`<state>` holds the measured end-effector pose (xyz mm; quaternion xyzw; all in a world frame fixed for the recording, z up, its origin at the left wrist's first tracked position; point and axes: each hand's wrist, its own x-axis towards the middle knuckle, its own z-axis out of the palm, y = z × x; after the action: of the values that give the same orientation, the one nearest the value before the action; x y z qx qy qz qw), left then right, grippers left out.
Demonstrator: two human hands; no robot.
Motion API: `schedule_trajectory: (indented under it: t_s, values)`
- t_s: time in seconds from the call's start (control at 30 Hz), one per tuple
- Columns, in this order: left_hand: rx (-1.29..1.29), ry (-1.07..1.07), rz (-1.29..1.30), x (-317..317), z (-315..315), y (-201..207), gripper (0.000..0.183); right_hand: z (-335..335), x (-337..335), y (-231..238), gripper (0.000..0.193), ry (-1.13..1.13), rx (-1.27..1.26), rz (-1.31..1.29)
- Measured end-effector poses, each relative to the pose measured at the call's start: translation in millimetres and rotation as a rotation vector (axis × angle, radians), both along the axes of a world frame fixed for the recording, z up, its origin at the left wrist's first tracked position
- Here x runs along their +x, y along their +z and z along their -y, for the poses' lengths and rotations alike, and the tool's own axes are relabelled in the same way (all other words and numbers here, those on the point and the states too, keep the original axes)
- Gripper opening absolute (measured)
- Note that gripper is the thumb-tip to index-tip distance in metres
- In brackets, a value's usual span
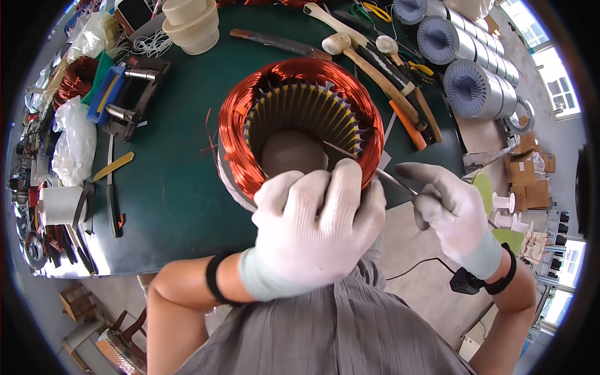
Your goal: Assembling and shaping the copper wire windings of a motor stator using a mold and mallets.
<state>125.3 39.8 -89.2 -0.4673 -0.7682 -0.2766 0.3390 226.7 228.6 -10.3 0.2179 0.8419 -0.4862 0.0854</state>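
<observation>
A motor stator (247, 165) stands on the green workbench, with thick copper windings round its top and yellow slot liners inside its bore. My left hand (319, 228), in a white glove, grips its near rim with the fingers curled over the copper. My right hand (453, 215), gloved too, is closed on a thin metal rod (400, 183) to the right of the stator. The rod slants up and leftward past my left fingers, its slim end over the near right side of the bore. What my left fingertips touch is hidden.
Behind the stator lie mallets (375, 78) and an orange-handled tool (406, 125). Metal stator cores (481, 90) line the far right. A blue and black metal fixture (128, 100), a yellow strip (114, 165) and a white spool (61, 205) sit left. Cream bowls (190, 28) stand behind.
</observation>
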Motion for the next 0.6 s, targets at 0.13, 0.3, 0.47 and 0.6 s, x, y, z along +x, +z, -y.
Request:
schedule_trajectory:
  t_s: [0.13, 0.3, 0.47, 0.6]
  values:
    - [-0.296, -0.287, 0.493, -54.1, 15.6, 76.5, 0.025, -3.7, 8.0, -3.2, 0.031, 0.047, 0.105, 0.025]
    - [-0.565, -0.679, 0.819, -150.5, -17.8, 106.6, 0.027, 0.2, 4.2, -8.2, 0.028, 0.038, -0.024, -0.002]
    - [-0.358, -0.548, 0.493, -160.7, -19.3, 47.1, 0.024, 0.0, 2.0, -18.6, 0.027, 0.099, 0.111, -0.095]
    - [-0.239, -0.501, 0.581, -154.2, -22.8, 48.8, 0.022, -10.1, 5.2, -69.8, 0.021, 0.123, 0.122, -0.26]
